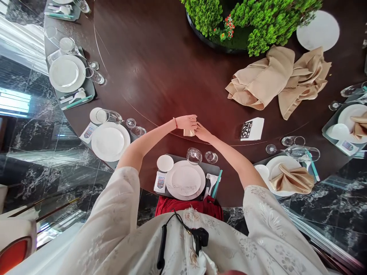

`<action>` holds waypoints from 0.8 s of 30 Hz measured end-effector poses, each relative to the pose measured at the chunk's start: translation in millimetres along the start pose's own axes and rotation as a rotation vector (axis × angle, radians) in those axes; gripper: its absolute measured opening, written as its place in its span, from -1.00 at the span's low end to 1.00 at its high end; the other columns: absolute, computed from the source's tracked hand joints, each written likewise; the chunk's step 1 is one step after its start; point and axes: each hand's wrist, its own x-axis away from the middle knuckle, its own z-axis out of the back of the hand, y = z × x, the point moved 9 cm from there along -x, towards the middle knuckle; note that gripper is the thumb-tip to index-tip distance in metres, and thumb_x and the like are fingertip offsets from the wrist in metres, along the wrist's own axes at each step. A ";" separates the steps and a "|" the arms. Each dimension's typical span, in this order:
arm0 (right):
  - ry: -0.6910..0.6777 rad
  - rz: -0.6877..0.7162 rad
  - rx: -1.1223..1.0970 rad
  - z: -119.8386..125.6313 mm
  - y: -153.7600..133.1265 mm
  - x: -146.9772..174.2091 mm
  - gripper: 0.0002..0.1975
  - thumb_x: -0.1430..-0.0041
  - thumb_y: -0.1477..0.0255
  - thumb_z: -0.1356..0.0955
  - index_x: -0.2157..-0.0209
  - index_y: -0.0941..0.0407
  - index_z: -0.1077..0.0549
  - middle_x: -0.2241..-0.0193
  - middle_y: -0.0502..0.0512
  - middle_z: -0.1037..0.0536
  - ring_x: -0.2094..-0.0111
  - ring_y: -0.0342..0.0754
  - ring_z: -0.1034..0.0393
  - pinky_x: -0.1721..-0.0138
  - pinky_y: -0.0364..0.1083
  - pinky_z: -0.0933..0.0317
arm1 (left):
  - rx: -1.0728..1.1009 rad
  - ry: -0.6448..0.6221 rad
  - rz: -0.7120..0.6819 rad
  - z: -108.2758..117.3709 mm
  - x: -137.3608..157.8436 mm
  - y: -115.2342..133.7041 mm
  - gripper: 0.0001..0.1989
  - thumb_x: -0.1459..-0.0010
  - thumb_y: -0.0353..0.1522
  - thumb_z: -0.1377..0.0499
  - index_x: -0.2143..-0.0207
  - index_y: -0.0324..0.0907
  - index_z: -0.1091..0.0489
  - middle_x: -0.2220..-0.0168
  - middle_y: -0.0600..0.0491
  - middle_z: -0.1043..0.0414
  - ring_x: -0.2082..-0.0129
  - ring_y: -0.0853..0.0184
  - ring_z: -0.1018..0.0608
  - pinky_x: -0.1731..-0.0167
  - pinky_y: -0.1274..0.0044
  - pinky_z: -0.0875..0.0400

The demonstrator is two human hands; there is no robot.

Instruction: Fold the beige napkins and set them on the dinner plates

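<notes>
My left hand (187,122) is closed over a small folded beige cloth napkin (188,132), whose pale lower end shows beneath the fingers. Against it, my right hand (203,133) has its fingertips closed on the napkin's side; part of that grip is hidden. Both hands meet above the dark wooden table (160,88). Nearer my body lies a place setting with stacked white plates (186,178), a small white dish (165,163), a wine glass (194,155) and a small glass (211,157).
Loose beige napkins (260,78) lie heaped at the upper right, near a white plate (318,30) and a green planter (266,23). A white card (252,129) sits right of my hands. The right-hand setting holds a fan-folded napkin (292,179). Stacked plates (110,141) stand left.
</notes>
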 end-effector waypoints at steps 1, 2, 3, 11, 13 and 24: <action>-0.008 0.010 0.000 -0.5 -0.3 -1.9 -0.56 -0.33 0.64 -0.24 -0.12 0.16 -0.58 -0.14 0.25 -0.59 -0.41 0.12 -0.20 -0.60 0.24 0.20 | -0.005 -0.012 0.022 -2.2 -2.2 -1.5 -0.68 -0.16 -0.54 -0.06 0.38 0.05 -0.50 0.43 -0.07 -0.51 0.26 0.19 -0.66 -0.23 0.19 -0.48; -0.012 0.011 -0.003 -0.8 -0.1 -3.5 -0.54 -0.33 0.65 -0.23 -0.14 0.18 -0.58 -0.15 0.27 -0.59 -0.41 0.12 -0.21 -0.60 0.26 0.22 | -0.002 -0.016 0.039 -3.7 -4.3 -2.8 -0.67 -0.16 -0.55 -0.05 0.39 0.04 -0.49 0.43 -0.07 -0.51 0.25 0.19 -0.66 -0.23 0.20 -0.47; -0.011 0.010 -0.007 -0.9 0.0 -4.8 -0.54 -0.32 0.66 -0.24 -0.15 0.20 -0.58 -0.15 0.29 -0.59 -0.41 0.14 -0.21 -0.61 0.27 0.24 | 0.004 -0.015 0.047 -4.6 -6.2 -3.4 -0.66 -0.16 -0.57 -0.04 0.41 0.03 -0.49 0.43 -0.07 -0.51 0.24 0.19 -0.66 -0.24 0.20 -0.46; 0.050 -0.042 -0.003 11.0 -4.2 0.9 -0.55 -0.27 0.67 -0.27 -0.07 0.14 -0.64 -0.12 0.27 -0.62 -0.45 0.16 -0.16 -0.60 0.31 0.23 | -0.718 -0.084 -0.318 -35.9 -11.1 17.2 -0.81 -0.02 -0.59 -0.28 0.48 -0.13 -0.49 0.20 -0.21 -0.54 -0.27 -0.03 -0.43 -0.44 0.19 -0.08; 0.173 -0.162 -0.012 21.3 2.8 15.9 -0.60 -0.31 0.59 -0.29 -0.10 0.15 -0.59 -0.20 0.31 -0.56 -0.44 0.20 -0.17 -0.55 0.32 0.09 | -0.933 0.027 -0.430 -37.0 -6.1 20.2 -0.86 -0.09 -0.55 -0.29 0.35 -0.14 -0.55 -0.07 -0.24 -0.50 -0.40 -0.07 -0.27 -0.45 0.13 0.02; 0.523 -0.807 -0.740 10.9 48.0 23.2 -0.01 -0.01 0.12 -0.57 -0.40 0.12 -0.24 -0.14 0.29 -0.57 -0.12 0.09 -0.54 -0.14 0.08 -0.48 | -0.745 0.626 -0.271 0.3 32.3 -22.6 -0.69 -0.31 -0.51 -0.14 -0.04 -0.14 -0.53 -0.22 -0.23 -0.38 -0.31 0.05 -0.36 -0.31 0.28 -0.28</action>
